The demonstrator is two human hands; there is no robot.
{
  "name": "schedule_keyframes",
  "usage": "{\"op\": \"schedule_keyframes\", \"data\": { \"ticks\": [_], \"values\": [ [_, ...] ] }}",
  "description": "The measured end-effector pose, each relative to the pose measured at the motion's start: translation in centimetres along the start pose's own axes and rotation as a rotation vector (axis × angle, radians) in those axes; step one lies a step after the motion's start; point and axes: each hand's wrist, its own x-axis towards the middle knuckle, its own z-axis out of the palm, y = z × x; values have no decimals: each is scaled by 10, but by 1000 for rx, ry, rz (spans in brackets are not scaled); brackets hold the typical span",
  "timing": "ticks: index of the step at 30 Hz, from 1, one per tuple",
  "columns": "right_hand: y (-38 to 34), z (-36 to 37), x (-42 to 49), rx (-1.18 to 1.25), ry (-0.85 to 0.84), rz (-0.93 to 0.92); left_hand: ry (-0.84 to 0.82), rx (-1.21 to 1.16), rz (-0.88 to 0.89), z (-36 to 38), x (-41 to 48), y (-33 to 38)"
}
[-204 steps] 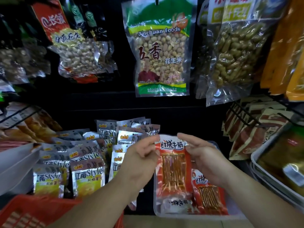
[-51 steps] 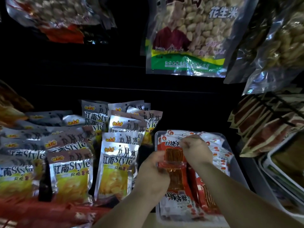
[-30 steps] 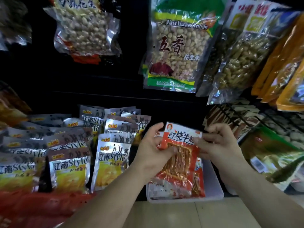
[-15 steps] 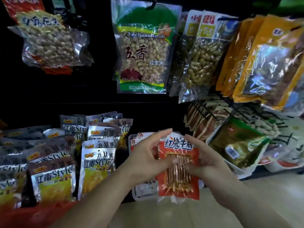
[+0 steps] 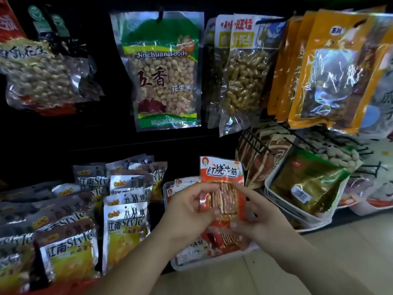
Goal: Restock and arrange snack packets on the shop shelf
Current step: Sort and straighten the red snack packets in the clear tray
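An orange-red snack packet [image 5: 221, 173] with a clear window of brown sticks stands upright between my hands, above a clear plastic tray [image 5: 212, 261] on the bottom shelf. My left hand [image 5: 187, 218] grips the packet's left edge, thumb on the front. My right hand [image 5: 257, 218] grips its right side and lower edge. More of the same red packets [image 5: 221, 241] lie in the tray beneath, partly hidden by my hands.
Rows of silver-and-yellow packets [image 5: 125, 222] stand left of the tray. Bags of peanuts [image 5: 163, 75] and orange pouches [image 5: 331, 69] hang on hooks above. A white bin [image 5: 282, 201] holding a green-gold pouch sits to the right. Pale floor shows below the shelf.
The packet has risen a little and both hands have closed more tightly on its sides. The view has drifted slightly; the shelf goods have not moved.
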Motion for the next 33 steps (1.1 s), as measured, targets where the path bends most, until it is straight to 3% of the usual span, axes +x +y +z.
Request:
{"op": "schedule_keyframes", "data": {
  "ticks": [4,7,11,15,17,20,26,33],
  "values": [
    [-2,6,3,-291,113,-187,52,137,51,2,-1,2],
    [-13,16,0,1,39,-147,-67,284,131,10,-3,4],
    [-17,11,3,115,171,-102,-213,199,93,20,-13,11],
    [-13,4,1,45,138,-114,119,270,188,8,-3,3],
    [-12,3,-1,53,90,-79,170,155,137,2,-1,0],
    [-11,1,-2,51,50,-57,48,-62,28,0,-6,0],
    [-11,0,0,122,98,-62,44,-48,31,0,-2,0],
    [-9,-5,3,207,262,-68,-181,59,-30,3,-8,2]
  ]
}}
